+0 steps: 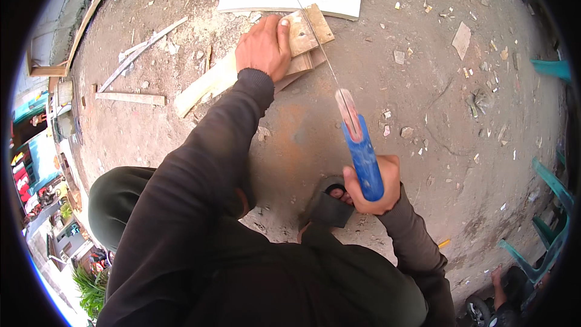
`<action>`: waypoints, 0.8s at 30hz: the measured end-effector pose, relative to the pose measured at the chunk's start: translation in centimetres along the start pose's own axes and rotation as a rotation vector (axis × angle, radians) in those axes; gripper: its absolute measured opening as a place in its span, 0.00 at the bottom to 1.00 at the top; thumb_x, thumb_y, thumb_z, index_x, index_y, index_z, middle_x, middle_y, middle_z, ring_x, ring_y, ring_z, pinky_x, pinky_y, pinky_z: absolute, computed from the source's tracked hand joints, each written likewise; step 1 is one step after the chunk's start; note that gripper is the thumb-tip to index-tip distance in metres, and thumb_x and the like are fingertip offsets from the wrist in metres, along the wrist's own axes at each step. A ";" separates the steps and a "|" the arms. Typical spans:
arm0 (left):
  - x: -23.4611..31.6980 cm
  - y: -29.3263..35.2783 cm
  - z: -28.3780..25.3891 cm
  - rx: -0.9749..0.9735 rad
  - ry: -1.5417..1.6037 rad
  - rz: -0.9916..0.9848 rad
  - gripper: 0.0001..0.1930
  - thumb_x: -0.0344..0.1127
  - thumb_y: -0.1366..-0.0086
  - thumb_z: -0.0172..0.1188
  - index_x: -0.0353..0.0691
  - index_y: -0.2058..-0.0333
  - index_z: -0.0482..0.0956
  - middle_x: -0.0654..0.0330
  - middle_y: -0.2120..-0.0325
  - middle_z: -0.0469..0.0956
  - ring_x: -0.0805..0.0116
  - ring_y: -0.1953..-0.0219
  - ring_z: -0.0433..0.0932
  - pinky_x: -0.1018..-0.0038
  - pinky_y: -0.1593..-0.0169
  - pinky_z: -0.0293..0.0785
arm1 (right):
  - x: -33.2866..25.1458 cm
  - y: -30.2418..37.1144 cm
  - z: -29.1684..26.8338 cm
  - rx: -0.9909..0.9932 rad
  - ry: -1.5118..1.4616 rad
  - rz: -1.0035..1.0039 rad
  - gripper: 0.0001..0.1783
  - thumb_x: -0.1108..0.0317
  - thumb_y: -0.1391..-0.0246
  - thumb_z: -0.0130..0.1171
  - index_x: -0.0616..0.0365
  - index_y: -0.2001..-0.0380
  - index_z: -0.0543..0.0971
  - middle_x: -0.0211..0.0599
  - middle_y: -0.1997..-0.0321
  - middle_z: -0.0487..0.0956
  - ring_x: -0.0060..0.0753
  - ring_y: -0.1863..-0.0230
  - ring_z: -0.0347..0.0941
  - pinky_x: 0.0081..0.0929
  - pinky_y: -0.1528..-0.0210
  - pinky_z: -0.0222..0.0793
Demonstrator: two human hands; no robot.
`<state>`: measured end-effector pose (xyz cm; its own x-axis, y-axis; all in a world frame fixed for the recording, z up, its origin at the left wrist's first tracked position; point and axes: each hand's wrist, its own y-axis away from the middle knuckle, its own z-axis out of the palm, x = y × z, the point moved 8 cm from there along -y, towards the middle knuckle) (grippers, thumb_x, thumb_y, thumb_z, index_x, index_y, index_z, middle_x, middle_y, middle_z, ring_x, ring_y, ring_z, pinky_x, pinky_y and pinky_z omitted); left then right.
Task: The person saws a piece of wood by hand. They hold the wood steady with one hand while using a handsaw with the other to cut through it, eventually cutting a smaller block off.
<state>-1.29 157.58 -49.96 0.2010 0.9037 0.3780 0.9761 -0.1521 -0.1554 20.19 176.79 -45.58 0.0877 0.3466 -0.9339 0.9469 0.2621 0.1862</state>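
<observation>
The sawing looks under way rather than finished: the blade (327, 60) of the saw (347, 106) lies across the board (304, 43), and the part to the right of it has not come away. How deep the cut runs I cannot tell, as the blade shows edge-on and hides the line beneath it; what seems left is the rest of that cut. Sawdust (203, 27) strewn over the ground to the left suggests cutting done here, though which wood it fell from does not show. The hands are well apart: the left hand (264, 48) presses down at the board's left side, just beside the blade, and the right hand (387, 184) is closed round the saw's blue handle (369, 172), nearer the body. The board lies ahead of the person, over other wood (299, 65), with a white plank (330, 0) just beyond. It is flat, tan and squarish where it shows, with a dark spot on its face; a paler strip (206, 88) runs out toward the lower left
</observation>
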 end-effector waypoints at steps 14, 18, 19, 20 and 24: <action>-0.7 0.5 0.4 -0.070 -0.007 -0.066 0.19 0.46 0.23 0.41 0.40 0.58 0.76 0.51 0.61 0.80 0.50 0.56 0.79 0.56 0.48 0.69 | 0.3 -1.0 0.1 0.041 -0.058 -0.045 0.04 0.76 0.54 0.64 0.61 0.78 0.78 0.41 0.83 0.76 0.45 0.83 0.76 0.32 0.77 0.71; -0.3 0.7 -0.2 -0.034 -0.022 0.038 0.17 0.45 0.25 0.43 0.40 0.57 0.77 0.49 0.62 0.80 0.45 0.59 0.79 0.55 0.53 0.71 | 0.6 1.0 0.2 0.101 -0.132 -0.070 0.09 0.75 0.53 0.65 0.59 0.80 0.74 0.38 0.86 0.71 0.43 0.87 0.70 0.34 0.81 0.64; -0.3 1.5 0.1 -0.053 -0.037 0.032 0.16 0.44 0.25 0.43 0.40 0.59 0.76 0.51 0.64 0.79 0.48 0.59 0.79 0.56 0.52 0.70 | 0.6 1.7 0.6 0.114 -0.115 -0.087 0.09 0.75 0.54 0.65 0.58 0.80 0.74 0.38 0.87 0.71 0.43 0.87 0.70 0.33 0.81 0.64; 0.2 1.8 0.5 -0.067 -0.040 0.038 0.16 0.44 0.24 0.43 0.40 0.60 0.75 0.53 0.65 0.79 0.51 0.59 0.79 0.56 0.51 0.68 | 0.1 2.0 0.6 0.140 -0.086 -0.105 0.09 0.75 0.54 0.65 0.58 0.80 0.74 0.38 0.87 0.70 0.43 0.88 0.70 0.33 0.81 0.64; -1.2 1.5 -0.5 -0.050 -0.046 -0.005 0.17 0.44 0.24 0.41 0.39 0.61 0.74 0.52 0.67 0.77 0.51 0.60 0.78 0.56 0.52 0.68 | -1.1 0.0 2.0 0.153 -0.152 -0.103 0.09 0.74 0.54 0.66 0.59 0.79 0.75 0.38 0.85 0.72 0.43 0.85 0.72 0.33 0.79 0.66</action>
<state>-0.08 156.06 -50.24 0.1930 0.9220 0.3358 0.9803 -0.1662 -0.1071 20.72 174.58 -45.17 0.0229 0.1821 -0.9830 0.9881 0.1453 0.0500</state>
